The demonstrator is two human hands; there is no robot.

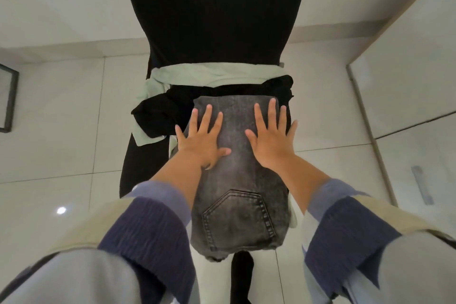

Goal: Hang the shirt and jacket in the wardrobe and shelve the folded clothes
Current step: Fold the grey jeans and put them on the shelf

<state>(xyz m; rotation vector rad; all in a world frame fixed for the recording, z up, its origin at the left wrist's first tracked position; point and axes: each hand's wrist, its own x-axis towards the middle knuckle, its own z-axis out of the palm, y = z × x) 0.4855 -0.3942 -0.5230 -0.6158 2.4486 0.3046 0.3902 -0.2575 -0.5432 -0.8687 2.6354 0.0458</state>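
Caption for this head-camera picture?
Both hands pressed flat on folded grey jeans atop a pile of clothes.

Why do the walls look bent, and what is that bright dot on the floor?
Head view: the wide-angle lens bows the straight lines of the wall and of the floor tiles; the bright dot is a lamp's glare on glossy tile; the sleeves near the lens look soft and stretched, while the grey jeans stay fairly sharp.

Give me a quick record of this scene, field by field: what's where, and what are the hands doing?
top item: folded grey jeans, back pocket showing
under it: black garment and pale green garment
support: black chair
left hand: flat on the jeans, fingers spread
right hand: flat on the jeans, fingers spread
floor: pale glossy tiles
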